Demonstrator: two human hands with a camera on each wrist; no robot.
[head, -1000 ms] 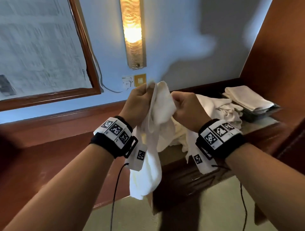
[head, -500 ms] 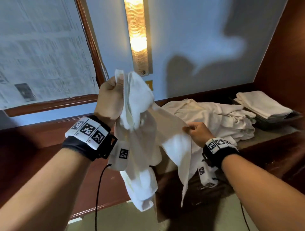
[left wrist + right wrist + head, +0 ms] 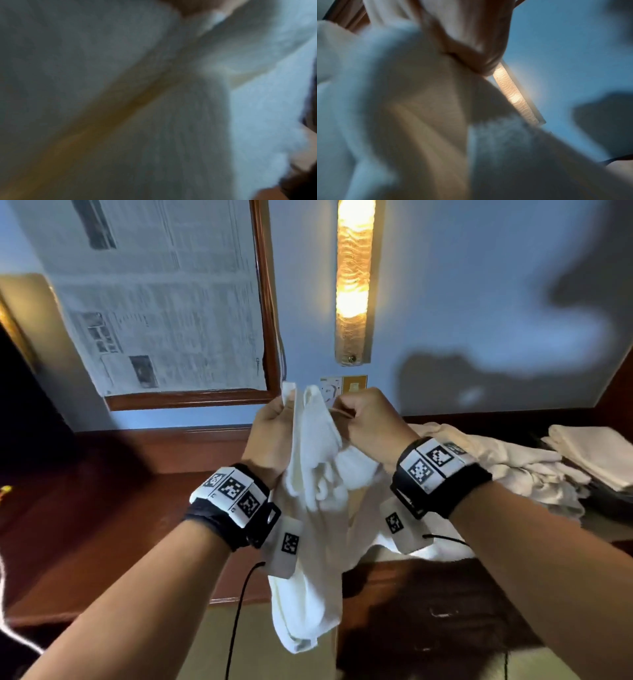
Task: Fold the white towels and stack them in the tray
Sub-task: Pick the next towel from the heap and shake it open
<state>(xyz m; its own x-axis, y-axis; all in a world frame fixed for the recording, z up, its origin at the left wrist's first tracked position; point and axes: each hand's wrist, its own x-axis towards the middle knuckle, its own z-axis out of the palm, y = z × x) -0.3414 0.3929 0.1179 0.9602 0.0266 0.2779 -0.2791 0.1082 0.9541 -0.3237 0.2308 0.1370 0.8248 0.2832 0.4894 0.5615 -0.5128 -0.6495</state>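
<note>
A white towel (image 3: 313, 508) hangs in the air in front of me, bunched and drooping below my wrists. My left hand (image 3: 274, 426) grips its top left edge, and a corner pokes up above the fingers. Close beside it my right hand (image 3: 366, 419) pinches the towel's top edge. Blurred towel cloth (image 3: 120, 94) fills the left wrist view. In the right wrist view the towel (image 3: 402, 108) hangs under my curled fingers (image 3: 481, 54). A heap of unfolded white towels (image 3: 513, 470) lies on the counter. Folded towels (image 3: 596, 453) sit stacked in a dark tray (image 3: 613, 501) at the far right.
A wooden counter (image 3: 599, 529) runs along the wall, its dark front (image 3: 445, 611) below my hands. A lit wall lamp (image 3: 352, 282) hangs above, with a socket plate (image 3: 344, 386) under it. A framed newspaper-covered panel (image 3: 164, 302) is at upper left. A wooden wall (image 3: 616, 385) bounds the right.
My right hand rose from the towel's lower edge by the heap to its top, next to my left hand. The left hand came down a little. The towel hangs bunched again.
</note>
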